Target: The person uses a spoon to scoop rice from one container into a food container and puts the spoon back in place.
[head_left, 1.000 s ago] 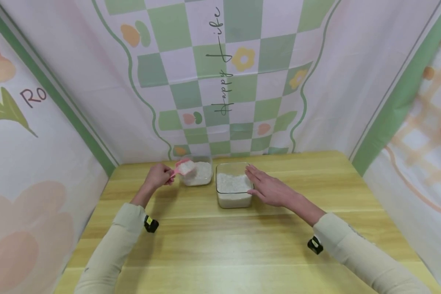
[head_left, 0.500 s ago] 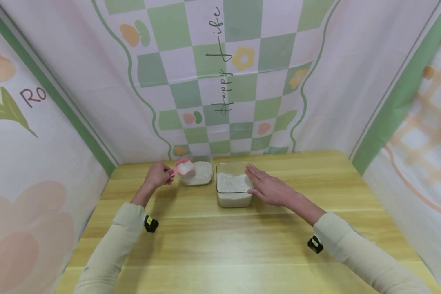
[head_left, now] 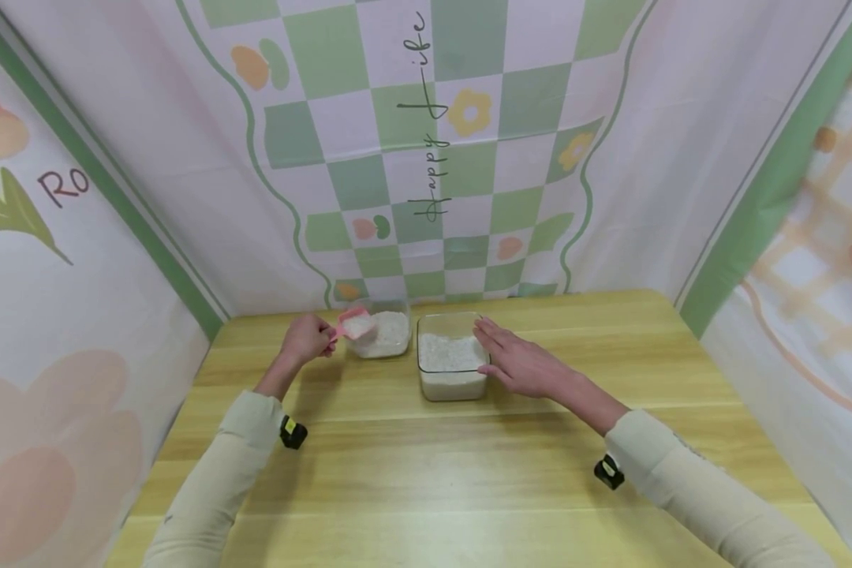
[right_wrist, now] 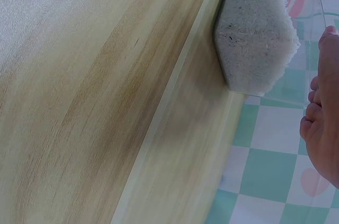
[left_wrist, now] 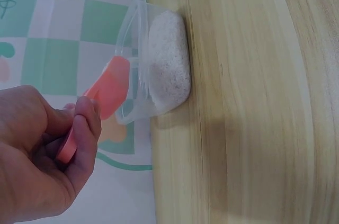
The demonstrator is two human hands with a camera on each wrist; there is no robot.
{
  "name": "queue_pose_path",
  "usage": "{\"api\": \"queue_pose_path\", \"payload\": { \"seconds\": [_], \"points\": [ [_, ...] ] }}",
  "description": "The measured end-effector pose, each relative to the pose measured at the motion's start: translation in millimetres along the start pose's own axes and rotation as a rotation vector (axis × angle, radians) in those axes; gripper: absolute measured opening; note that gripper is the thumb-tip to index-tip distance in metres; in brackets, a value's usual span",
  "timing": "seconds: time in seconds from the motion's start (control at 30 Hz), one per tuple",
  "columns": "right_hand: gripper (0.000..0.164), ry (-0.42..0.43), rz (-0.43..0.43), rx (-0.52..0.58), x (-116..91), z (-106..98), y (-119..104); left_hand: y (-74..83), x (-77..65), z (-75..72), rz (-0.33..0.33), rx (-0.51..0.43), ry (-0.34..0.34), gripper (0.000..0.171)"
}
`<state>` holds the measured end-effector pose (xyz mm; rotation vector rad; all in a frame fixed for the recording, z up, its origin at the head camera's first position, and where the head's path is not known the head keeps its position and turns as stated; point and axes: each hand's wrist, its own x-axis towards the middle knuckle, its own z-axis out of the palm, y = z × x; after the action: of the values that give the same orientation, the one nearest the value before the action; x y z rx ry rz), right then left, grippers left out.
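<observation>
My left hand [head_left: 307, 338] grips the handle of a pink scoop [left_wrist: 110, 89] filled with white rice. The scoop is over the left edge of a small clear plastic tub [left_wrist: 139, 49], which holds rice [left_wrist: 168, 57]. Just right of the tub stands a larger square glass container [head_left: 453, 386], with rice [right_wrist: 254, 36] in it heaped higher at the near side. With fairly straight fingers, my right hand [head_left: 521, 364] rests against the right rim of the glass container. In the right wrist view only part of that hand [right_wrist: 324, 113] shows.
Both containers stand near the back edge of the wooden table [head_left: 426, 473], close to a green-and-white checkered curtain [head_left: 461, 173]. Printed cloth walls rise at the left and right. Small black devices [head_left: 293, 432] sit at both sleeve cuffs.
The scoop with rice stays over the tub's left edge, with at most a slight shift. My right hand keeps its place at the glass container.
</observation>
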<state>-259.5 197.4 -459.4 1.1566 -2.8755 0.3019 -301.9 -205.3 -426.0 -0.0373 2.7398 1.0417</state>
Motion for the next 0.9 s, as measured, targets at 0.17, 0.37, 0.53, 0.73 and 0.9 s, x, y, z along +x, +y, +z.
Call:
{"api": "queue_pose_path", "payload": {
  "seconds": [0.17,0.37,0.53,0.73,0.9],
  "points": [
    [0.071,-0.008,0.006,0.000,0.3,-0.6,-0.5,-0.3,-0.1,-0.2,-0.010,0.014,-0.010,0.025],
    [0.070,-0.006,0.008,0.010,0.5,-1.1,-1.0,0.3,-1.1,-1.0,-0.014,0.046,-0.018,0.027],
    [0.070,-0.005,0.007,0.011,0.7,-0.8,-0.6,2.2,-2.0,-1.4,-0.018,0.085,-0.012,0.026],
    [0.070,-0.003,0.002,0.008,0.9,-0.6,0.3,5.9,-2.4,-0.9,-0.010,0.143,-0.004,0.023],
    [0.071,-0.009,0.002,0.009,0.7,-0.5,0.7,6.8,-2.7,-1.0,0.003,0.176,0.009,0.023]
  ]
}}
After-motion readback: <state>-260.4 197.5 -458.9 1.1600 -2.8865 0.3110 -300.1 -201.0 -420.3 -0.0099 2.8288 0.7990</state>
